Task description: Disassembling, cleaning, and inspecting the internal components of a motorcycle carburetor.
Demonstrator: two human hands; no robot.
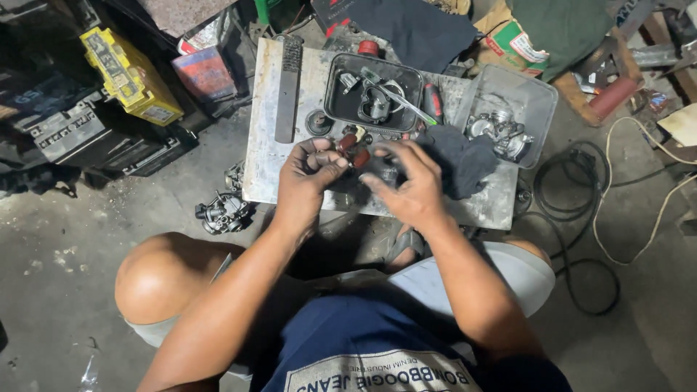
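1. The left hand (308, 174) is curled tight around a small dark part (354, 156) with reddish-brown ends, pinning it steady above the board (268, 156).
2. The right hand (410, 185) has its fingers spread loosely over the same part; what it grips, I cannot tell.
3. A dark rag (465, 161) lies touching the right hand.
4. A black tray (374, 91) sits just beyond both hands, and a clear tub (508, 116) beyond the right.
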